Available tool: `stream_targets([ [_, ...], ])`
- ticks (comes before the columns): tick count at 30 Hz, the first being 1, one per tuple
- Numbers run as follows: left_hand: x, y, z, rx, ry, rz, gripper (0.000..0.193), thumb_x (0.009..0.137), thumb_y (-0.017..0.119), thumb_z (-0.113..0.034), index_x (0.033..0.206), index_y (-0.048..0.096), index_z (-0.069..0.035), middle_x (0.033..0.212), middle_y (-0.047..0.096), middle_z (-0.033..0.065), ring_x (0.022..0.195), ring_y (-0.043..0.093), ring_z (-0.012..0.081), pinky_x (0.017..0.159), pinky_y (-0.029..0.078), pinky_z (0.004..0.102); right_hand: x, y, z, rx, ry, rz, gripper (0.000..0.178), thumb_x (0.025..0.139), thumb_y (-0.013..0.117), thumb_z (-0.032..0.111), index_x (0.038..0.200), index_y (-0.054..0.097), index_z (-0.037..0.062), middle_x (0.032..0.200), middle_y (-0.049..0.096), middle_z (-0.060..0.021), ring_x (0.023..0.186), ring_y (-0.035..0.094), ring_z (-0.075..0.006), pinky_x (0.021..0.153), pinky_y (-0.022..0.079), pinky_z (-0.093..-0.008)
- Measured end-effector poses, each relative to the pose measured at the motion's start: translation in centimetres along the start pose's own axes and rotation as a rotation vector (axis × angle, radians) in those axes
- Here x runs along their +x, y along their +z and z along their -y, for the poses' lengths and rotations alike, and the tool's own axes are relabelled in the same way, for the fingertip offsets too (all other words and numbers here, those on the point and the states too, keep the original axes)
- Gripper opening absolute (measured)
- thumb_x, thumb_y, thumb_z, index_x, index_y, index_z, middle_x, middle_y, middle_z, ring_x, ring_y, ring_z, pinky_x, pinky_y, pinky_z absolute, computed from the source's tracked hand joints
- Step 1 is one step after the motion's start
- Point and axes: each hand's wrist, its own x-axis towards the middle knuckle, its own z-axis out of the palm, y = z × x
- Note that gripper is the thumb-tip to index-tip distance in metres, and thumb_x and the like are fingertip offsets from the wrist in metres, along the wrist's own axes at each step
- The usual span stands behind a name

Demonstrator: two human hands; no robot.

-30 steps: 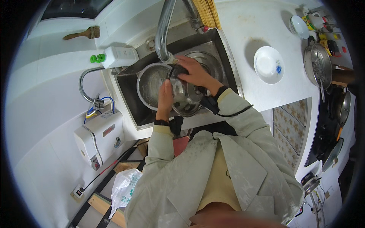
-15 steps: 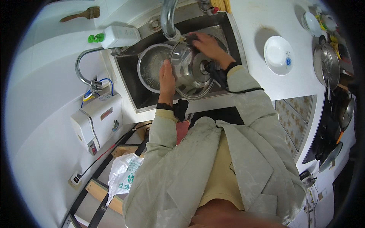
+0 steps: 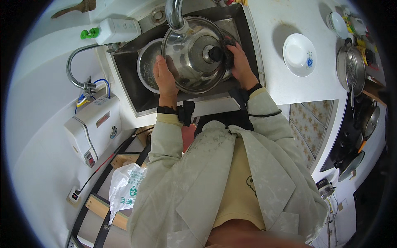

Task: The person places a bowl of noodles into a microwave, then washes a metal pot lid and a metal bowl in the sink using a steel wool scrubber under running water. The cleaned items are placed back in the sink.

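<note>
A round, shiny metal pot lid [image 3: 182, 56] with a black knob is held over the sink, under the faucet. My left hand [image 3: 165, 79] grips its left rim, thumb up along the edge. At the lid's right rim, my right hand [image 3: 243, 68] is closed round a dark scouring pad [image 3: 228, 49] pressed against the edge. A metal basin [image 3: 145, 68] sits in the sink below and left of the lid, which partly covers it. Behind the lid's right side, another round metal vessel shows only in part.
The faucet [image 3: 174, 14] reaches down over the lid. A white bottle with a green pump [image 3: 120, 31] lies at the dark sink's [image 3: 132, 97] left edge. On the right counter sits a white bowl [image 3: 298, 56]; pans [image 3: 351, 70] stand farther right. A white plastic bag [image 3: 126, 186] hangs at lower left.
The lid has been raised and turned to face up more fully. My right hand, with the pad, has moved from the lid's far edge round to its right rim. The view has shifted slightly.
</note>
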Motion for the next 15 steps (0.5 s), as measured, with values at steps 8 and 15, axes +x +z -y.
stream_targets([
  [8, 0.3, -0.7, 0.3, -0.113, 0.016, -0.049, 0.037, 0.1, 0.044, -0.036, 0.105, 0.06, -0.003, 0.099, 0.061, 0.0023, 0.088, 0.057, 0.0096, 0.078, 0.048, 0.0244, -1.2, 0.8, 0.2, -0.027, 0.04, -0.037, 0.035, 0.091, 0.053, 0.01, 0.126, 0.053, 0.0075, 0.114, 0.06, -0.0053, 0.104, 0.057, -0.0166, 0.091, 0.046, -0.0309],
  [15, 0.4, -1.8, 0.5, -0.177, -0.013, -0.013, 0.04, 0.1, 0.043, -0.037, 0.111, 0.057, -0.002, 0.101, 0.062, 0.0046, 0.09, 0.059, 0.0144, 0.078, 0.05, 0.0289, -1.5, 0.6, 0.2, -0.169, 0.001, 0.027, 0.035, 0.087, 0.058, 0.009, 0.121, 0.054, 0.0063, 0.11, 0.06, -0.0053, 0.101, 0.056, -0.0159, 0.089, 0.045, -0.029],
])
